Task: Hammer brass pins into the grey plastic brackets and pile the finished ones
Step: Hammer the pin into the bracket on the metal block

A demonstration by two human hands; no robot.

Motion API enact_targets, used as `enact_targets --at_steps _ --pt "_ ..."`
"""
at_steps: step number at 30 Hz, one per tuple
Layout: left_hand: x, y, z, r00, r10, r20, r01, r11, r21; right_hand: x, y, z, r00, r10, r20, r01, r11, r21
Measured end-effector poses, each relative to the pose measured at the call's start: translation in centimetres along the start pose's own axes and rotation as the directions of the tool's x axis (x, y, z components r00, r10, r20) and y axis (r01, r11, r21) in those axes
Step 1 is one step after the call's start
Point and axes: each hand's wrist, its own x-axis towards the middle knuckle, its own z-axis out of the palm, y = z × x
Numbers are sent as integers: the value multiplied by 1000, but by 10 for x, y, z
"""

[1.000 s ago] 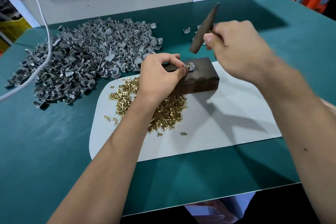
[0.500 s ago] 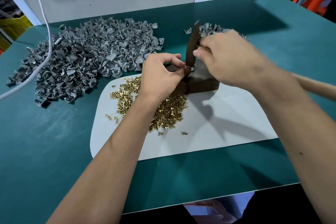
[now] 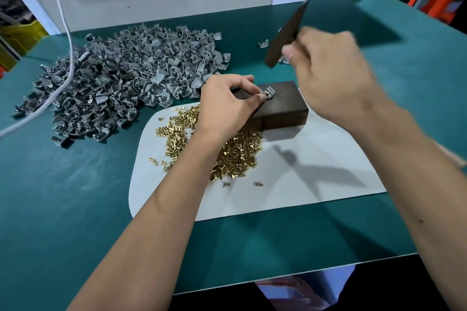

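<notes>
A grey plastic bracket (image 3: 270, 92) with a brass pin in it rests on top of a dark metal block (image 3: 283, 108). My left hand (image 3: 227, 106) pinches the bracket at its left side and holds it on the block. Raised above and behind the block, my right hand (image 3: 328, 76) grips a dark flat metal bar (image 3: 286, 34) used as the hammer; it is motion-blurred. Loose brass pins (image 3: 235, 154) lie heaped on a white mat (image 3: 316, 179) below my left wrist. A big heap of grey brackets (image 3: 121, 78) covers the table's left.
A few brackets (image 3: 264, 44) lie behind the bar at the back, mostly hidden by my right hand. A white cable (image 3: 63, 33) hangs across the left heap. The green table (image 3: 63, 197) ends in a near edge below my forearms; a white wall stands behind.
The bar struck the bracket on the block half a second ago and has swung back up and to the right. My left hand kept its hold on the bracket.
</notes>
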Motion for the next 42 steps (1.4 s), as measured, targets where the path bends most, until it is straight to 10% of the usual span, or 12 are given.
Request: enact_targets --at_steps 3,8,12,25,30,34,42 --pt "-1 0 0 1000 1 8 -1 1000 -8 2 1 5 977 6 212 14 996 -91" --pt "-1 0 -2 1000 4 3 -4 1000 7 5 1 -1 999 26 20 -27 999 28" --pt "0 -2 -3 1000 3 23 -3 1000 3 3 2 5 973 35 227 -12 995 -102" --pt "0 2 -4 1000 -2 30 2 1000 14 5 0 -4 997 61 55 -56 993 -102" --pt "0 0 -4 999 -11 39 11 1000 10 2 -1 -1 960 71 270 -23 984 -177" --pt "1 0 -3 999 7 39 -7 1000 -9 11 0 -11 995 40 93 -26 988 -155" --pt "1 -2 -1 999 7 41 -8 999 32 9 9 -10 967 58 248 -22 989 -149"
